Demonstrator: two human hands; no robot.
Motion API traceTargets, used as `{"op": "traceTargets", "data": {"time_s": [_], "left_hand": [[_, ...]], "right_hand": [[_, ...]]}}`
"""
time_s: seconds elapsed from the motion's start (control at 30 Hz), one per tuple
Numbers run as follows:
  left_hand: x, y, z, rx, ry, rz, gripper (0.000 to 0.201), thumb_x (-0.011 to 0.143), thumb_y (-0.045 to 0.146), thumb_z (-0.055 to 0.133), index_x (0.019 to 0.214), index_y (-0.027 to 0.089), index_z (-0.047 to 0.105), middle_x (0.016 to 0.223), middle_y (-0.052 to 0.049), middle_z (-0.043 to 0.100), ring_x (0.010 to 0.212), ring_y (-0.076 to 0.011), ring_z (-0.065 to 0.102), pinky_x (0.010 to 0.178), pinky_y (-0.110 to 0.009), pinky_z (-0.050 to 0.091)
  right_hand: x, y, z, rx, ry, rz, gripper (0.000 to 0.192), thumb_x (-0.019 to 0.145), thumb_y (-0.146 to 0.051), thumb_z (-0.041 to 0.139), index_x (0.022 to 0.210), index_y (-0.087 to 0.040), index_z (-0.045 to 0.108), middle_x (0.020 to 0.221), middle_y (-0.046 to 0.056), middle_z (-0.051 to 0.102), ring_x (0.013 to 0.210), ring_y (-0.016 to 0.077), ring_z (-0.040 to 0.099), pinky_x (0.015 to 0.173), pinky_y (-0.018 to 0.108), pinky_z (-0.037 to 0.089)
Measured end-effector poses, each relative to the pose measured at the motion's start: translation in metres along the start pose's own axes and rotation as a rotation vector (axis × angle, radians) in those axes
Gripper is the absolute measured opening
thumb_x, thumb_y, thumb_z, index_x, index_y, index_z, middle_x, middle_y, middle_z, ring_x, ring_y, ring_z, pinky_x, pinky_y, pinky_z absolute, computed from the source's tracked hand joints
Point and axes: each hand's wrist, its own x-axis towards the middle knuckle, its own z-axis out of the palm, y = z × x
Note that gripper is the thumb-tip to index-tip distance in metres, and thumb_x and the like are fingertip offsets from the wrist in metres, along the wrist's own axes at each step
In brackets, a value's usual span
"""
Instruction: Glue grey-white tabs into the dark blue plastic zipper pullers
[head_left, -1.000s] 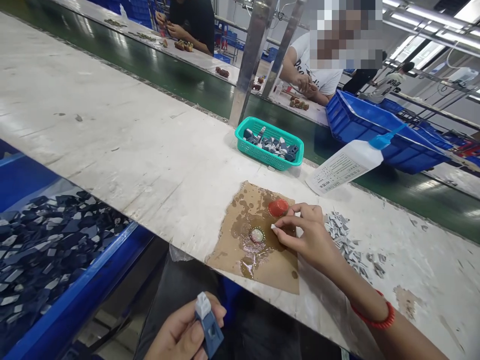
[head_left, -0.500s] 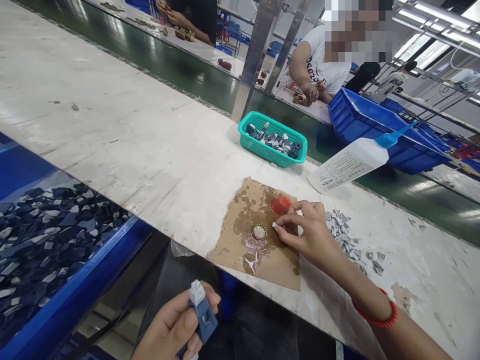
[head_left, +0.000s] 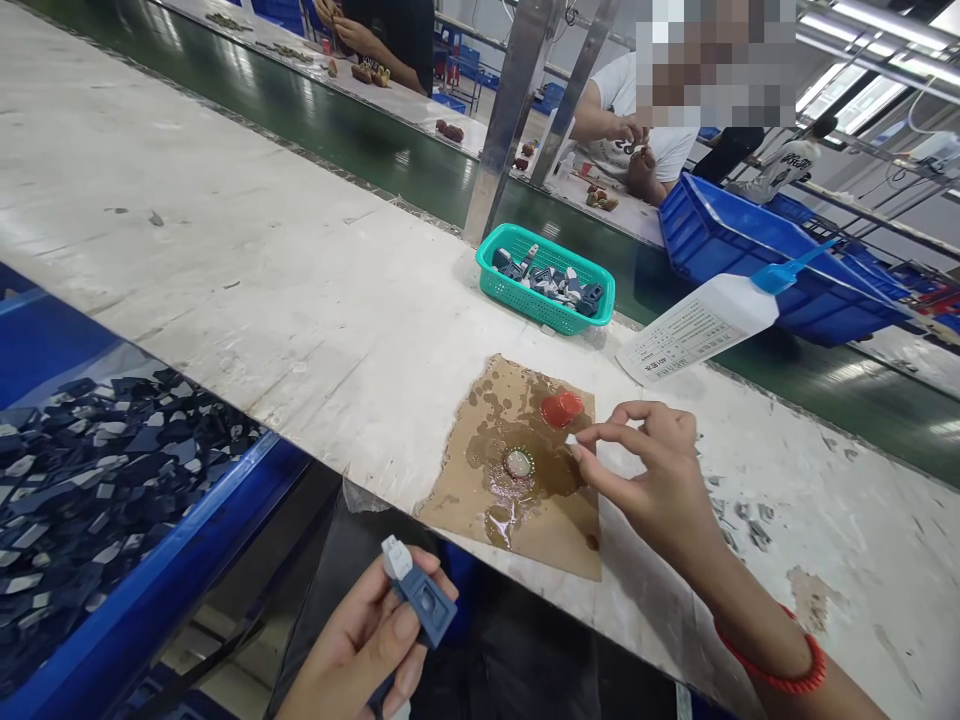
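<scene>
Across the middle of the frame I see a worn white workbench (head_left: pixel 225 260), and on it, right of centre, a stained brown cardboard sheet (head_left: pixel 525 520) wet with glue, carrying a red cap (head_left: pixel 562 408) and a small round glue-filled lid (head_left: pixel 518 463). Just behind it stands a teal mesh basket (head_left: pixel 546 279) of blue-grey parts, and to its right a white glue bottle (head_left: pixel 701 323) with a blue nozzle lies tilted; its label print is too small for me to read. Grey chips (head_left: pixel 739 510) lie scattered right of the cardboard, partly hidden by my right hand (head_left: pixel 660 480). At lower left a blue bin (head_left: pixel 157 580) holds dark blue parts. My right hand reaches in from lower right, red bracelet (head_left: pixel 780 668) on the wrist, thumb and forefinger pinching a tiny white piece (head_left: pixel 571 440) just above the cardboard's right edge, beside the red cap. My left hand (head_left: pixel 367 650) at bottom centre, below the bench edge, grips a blue plastic part (head_left: pixel 424 600) with a white tip, thumb pressed on its face. Other people's hands work at upper centre and upper right, beyond a green conveyor (head_left: pixel 360 150).
</scene>
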Motion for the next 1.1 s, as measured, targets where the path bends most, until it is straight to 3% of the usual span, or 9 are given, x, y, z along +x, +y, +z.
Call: {"op": "traceTargets", "data": {"time_s": [0.2, 0.33, 0.4, 0.47, 0.6, 0.8, 0.93, 1.1], "left_hand": [[0.004, -0.006, 0.010, 0.038, -0.013, 0.014, 0.030, 0.051, 0.042, 0.082, 0.076, 0.026, 0.074, 0.072, -0.005, 0.070, 0.035, -0.0003, 0.041, 0.035, -0.012, 0.028], [0.001, -0.009, 0.018, 0.163, -0.036, 0.046, 0.032, 0.057, 0.048, 0.077, 0.080, 0.026, 0.074, 0.061, 0.000, 0.062, 0.040, -0.0027, 0.041, 0.037, -0.012, 0.028], [0.000, -0.011, 0.021, 0.219, -0.054, 0.078, 0.030, 0.061, 0.048, 0.074, 0.081, 0.026, 0.073, 0.065, 0.000, 0.064, 0.042, -0.0032, 0.042, 0.038, -0.013, 0.028], [0.000, -0.013, 0.022, 0.262, -0.059, 0.111, 0.027, 0.064, 0.047, 0.072, 0.081, 0.027, 0.073, 0.070, 0.000, 0.066, 0.043, -0.0035, 0.043, 0.039, -0.015, 0.029], [-0.002, -0.016, 0.023, 0.325, -0.054, 0.119, 0.029, 0.066, 0.047, 0.070, 0.084, 0.025, 0.072, 0.054, 0.004, 0.055, 0.045, -0.0057, 0.042, 0.044, -0.017, 0.033], [-0.003, -0.013, 0.025, 0.403, -0.057, 0.185, 0.018, 0.069, 0.039, 0.068, 0.080, 0.026, 0.072, 0.058, 0.005, 0.055, 0.052, -0.0089, 0.040, 0.047, -0.018, 0.035], [-0.004, -0.011, 0.027, 0.407, -0.054, 0.226, 0.012, 0.068, 0.035, 0.068, 0.077, 0.028, 0.072, 0.058, 0.006, 0.060, 0.053, -0.0090, 0.043, 0.053, -0.017, 0.038], [-0.007, -0.016, 0.023, 0.532, -0.026, 0.322, 0.010, 0.069, 0.029, 0.068, 0.078, 0.032, 0.072, 0.072, 0.006, 0.073, 0.063, -0.0108, 0.060, 0.063, -0.015, 0.043]], "right_hand": [[-0.004, 0.000, 0.005, 0.009, 0.072, 0.035, 0.012, 0.078, -0.032, 0.058, 0.074, -0.023, 0.066, 0.080, 0.003, 0.050, 0.082, 0.0208, 0.046, 0.074, 0.038, 0.030], [-0.013, -0.009, 0.003, 0.057, 0.014, 0.111, 0.012, 0.076, -0.034, 0.060, 0.070, -0.025, 0.066, 0.079, 0.003, 0.051, 0.082, 0.0217, 0.046, 0.075, 0.039, 0.031], [-0.021, -0.023, -0.003, 0.114, 0.018, 0.127, 0.009, 0.077, -0.033, 0.061, 0.073, -0.026, 0.065, 0.080, 0.002, 0.051, 0.082, 0.0207, 0.047, 0.074, 0.037, 0.033], [-0.032, -0.040, -0.010, 0.239, -0.040, 0.126, 0.006, 0.078, -0.032, 0.060, 0.077, -0.027, 0.064, 0.082, 0.002, 0.049, 0.081, 0.0182, 0.049, 0.070, 0.032, 0.037], [-0.050, -0.066, -0.014, 0.508, -0.182, 0.104, 0.002, 0.077, -0.029, 0.061, 0.077, -0.027, 0.062, 0.081, 0.001, 0.047, 0.078, 0.0140, 0.052, 0.067, 0.024, 0.044], [-0.060, -0.072, -0.004, 0.614, -0.207, 0.237, 0.004, 0.078, -0.030, 0.060, 0.075, -0.027, 0.061, 0.080, 0.000, 0.048, 0.077, 0.0116, 0.053, 0.068, 0.019, 0.047], [-0.060, -0.072, -0.007, 0.515, -0.209, 0.136, 0.002, 0.075, -0.029, 0.062, 0.075, -0.026, 0.062, 0.079, 0.001, 0.048, 0.075, 0.0128, 0.054, 0.065, 0.021, 0.048], [-0.059, -0.069, -0.016, 0.439, -0.251, 0.010, 0.011, 0.071, -0.022, 0.068, 0.080, -0.029, 0.067, 0.078, 0.002, 0.052, 0.076, 0.0137, 0.055, 0.066, 0.022, 0.049]]}}
